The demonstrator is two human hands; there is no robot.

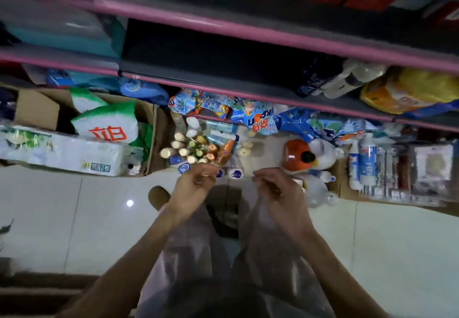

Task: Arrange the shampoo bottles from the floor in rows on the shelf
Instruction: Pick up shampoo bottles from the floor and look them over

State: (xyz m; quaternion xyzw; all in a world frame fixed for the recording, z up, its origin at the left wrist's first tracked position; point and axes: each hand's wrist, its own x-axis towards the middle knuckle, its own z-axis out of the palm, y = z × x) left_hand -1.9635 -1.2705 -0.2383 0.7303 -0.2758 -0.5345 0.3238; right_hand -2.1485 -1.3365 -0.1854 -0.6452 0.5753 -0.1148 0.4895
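Many shampoo bottles (191, 148) on floor, just beyond left hand (196, 181)

The shampoo bottles (192, 150) stand clustered on the floor (74, 218) below the shelf (223, 79) (its middle bay holds nothing visible), a cardboard box (37, 109) of detergent bags (106, 124) to their left, a plush toy (310, 153) to their right.

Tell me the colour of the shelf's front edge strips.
Pink, on the shelf edge strips; clearest in the head view.
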